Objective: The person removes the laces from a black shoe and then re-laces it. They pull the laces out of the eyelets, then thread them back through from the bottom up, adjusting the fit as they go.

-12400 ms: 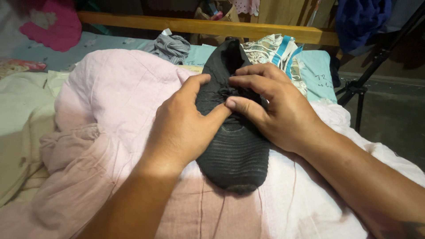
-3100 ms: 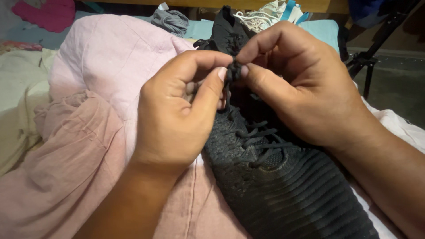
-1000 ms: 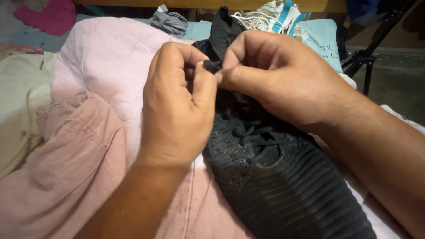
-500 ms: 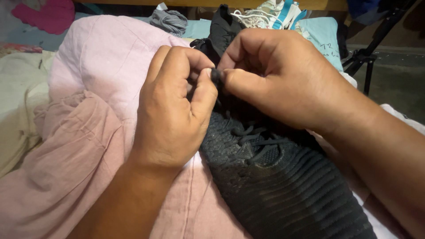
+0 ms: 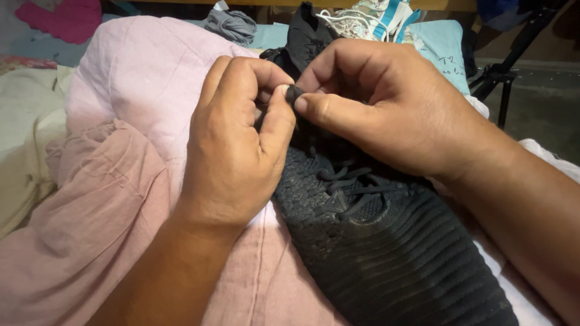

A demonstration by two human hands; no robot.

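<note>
A black knit shoe [image 5: 386,253] lies toe toward me on a pink cloth [image 5: 133,181]. Its black laces [image 5: 353,187] cross over the tongue. My left hand [image 5: 238,145] and my right hand [image 5: 374,108] meet above the shoe's tongue. Both pinch the same bunched bit of black lace [image 5: 294,93] between thumb and fingers. The shoe's heel end is hidden behind my hands.
The pink cloth covers a bulky mound. A grey rolled garment [image 5: 232,24], a patterned white and blue cloth [image 5: 368,18] and a light blue sheet [image 5: 444,51] lie behind. A black tripod leg [image 5: 504,78] stands at the right over a dark floor. Cream fabric [image 5: 24,133] lies left.
My hands stay pinched on the lace, shifting only slightly. Long before, the shoe lay farther away with my hands resting flat on it.
</note>
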